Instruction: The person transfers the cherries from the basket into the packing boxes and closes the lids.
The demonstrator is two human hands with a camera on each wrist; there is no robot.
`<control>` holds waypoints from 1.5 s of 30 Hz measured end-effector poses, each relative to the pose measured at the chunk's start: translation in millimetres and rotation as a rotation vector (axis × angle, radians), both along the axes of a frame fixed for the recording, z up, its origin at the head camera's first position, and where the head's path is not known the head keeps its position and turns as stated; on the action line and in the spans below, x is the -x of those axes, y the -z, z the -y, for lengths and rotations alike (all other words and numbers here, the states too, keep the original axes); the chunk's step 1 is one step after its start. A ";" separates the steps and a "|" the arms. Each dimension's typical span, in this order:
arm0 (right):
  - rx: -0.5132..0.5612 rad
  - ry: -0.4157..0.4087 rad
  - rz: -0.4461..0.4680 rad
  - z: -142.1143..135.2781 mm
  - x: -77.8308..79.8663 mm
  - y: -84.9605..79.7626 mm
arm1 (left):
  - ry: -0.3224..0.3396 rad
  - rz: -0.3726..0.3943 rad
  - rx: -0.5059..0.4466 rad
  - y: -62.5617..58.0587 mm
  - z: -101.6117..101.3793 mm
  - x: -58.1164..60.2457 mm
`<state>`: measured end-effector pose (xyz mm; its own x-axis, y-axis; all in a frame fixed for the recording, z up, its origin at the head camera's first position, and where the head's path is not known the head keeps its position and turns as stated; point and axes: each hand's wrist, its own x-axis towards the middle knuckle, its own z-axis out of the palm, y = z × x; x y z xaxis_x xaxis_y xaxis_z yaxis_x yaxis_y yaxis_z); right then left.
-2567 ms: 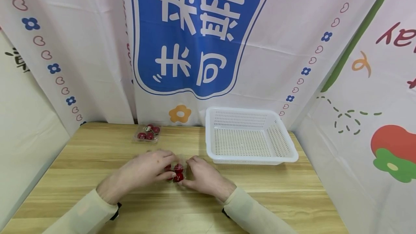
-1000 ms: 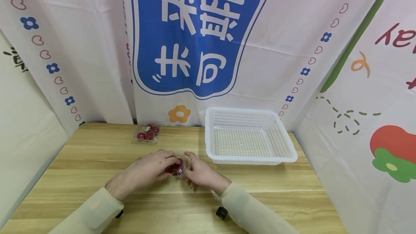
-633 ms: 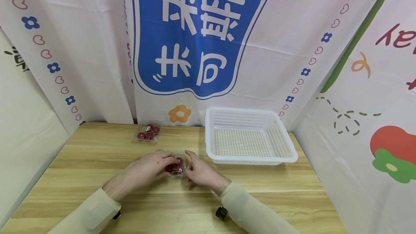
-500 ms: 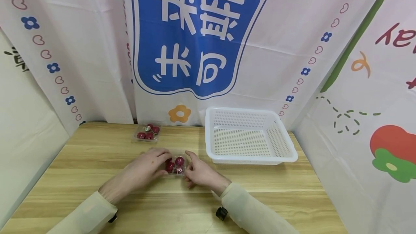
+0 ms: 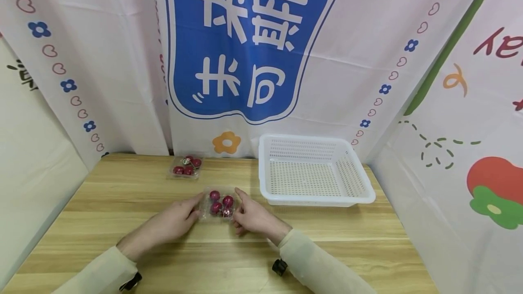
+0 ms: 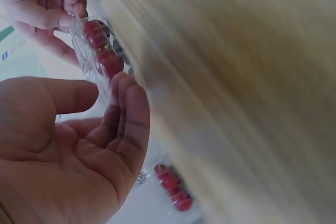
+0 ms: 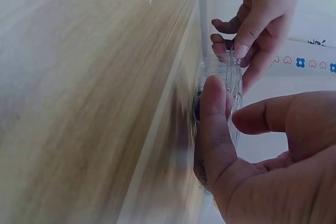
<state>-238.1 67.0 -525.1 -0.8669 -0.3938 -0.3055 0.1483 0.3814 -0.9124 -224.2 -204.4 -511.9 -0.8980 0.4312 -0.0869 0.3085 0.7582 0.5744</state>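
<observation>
A clear plastic box [image 5: 207, 214] with several dark red cherries [image 5: 228, 201] in it lies on the wooden table, between the hands. My left hand [image 5: 173, 219] is at its left side, fingertips right at the edge; the left wrist view shows the fingers [image 6: 134, 114] loosely bent and the thumb apart from them. On the other side my right hand [image 5: 257, 218] pinches the box's right edge between thumb and index finger [image 7: 214, 114]. Its other fingers are curled under the palm. The lid looks closed over the cherries.
Another clear box of cherries [image 5: 185, 167] sits near the table's back edge, left of the middle. A white perforated plastic basket [image 5: 316, 201] stands at the back right. Printed cloth [image 5: 327, 90] hangs behind the table [image 5: 229, 262] and along both sides.
My left hand has slid left off the top of the box to its left edge, uncovering the cherries. The right hand has shifted slightly and stays at the right edge.
</observation>
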 end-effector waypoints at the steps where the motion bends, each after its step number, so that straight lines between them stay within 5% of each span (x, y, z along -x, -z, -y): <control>1: -0.002 -0.001 -0.001 0.1 0.0 0.0 | -0.016 0.043 -0.038 0.4 0.4 0.8; 7: -0.023 -0.013 -0.013 0.4 -0.6 -1.0 | -0.080 0.222 -0.197 6.4 3.0 5.8; 25: -0.060 -0.011 -0.037 0.7 3.4 0.9 | -0.135 0.288 -0.210 7.6 -1.4 7.4; 38: 0.006 0.012 0.013 1.4 2.7 -2.0 | -0.221 0.432 -0.366 8.4 -6.0 9.5; 45: 0.009 0.015 0.015 1.9 2.8 -1.4 | -0.223 0.435 -0.367 9.4 -6.3 10.2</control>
<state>-240.9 65.1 -523.7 -0.8682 -0.3834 -0.3150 0.1674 0.3713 -0.9133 -234.4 -198.1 -521.3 -0.8855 0.3084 -0.3475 -0.1565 0.5062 0.8481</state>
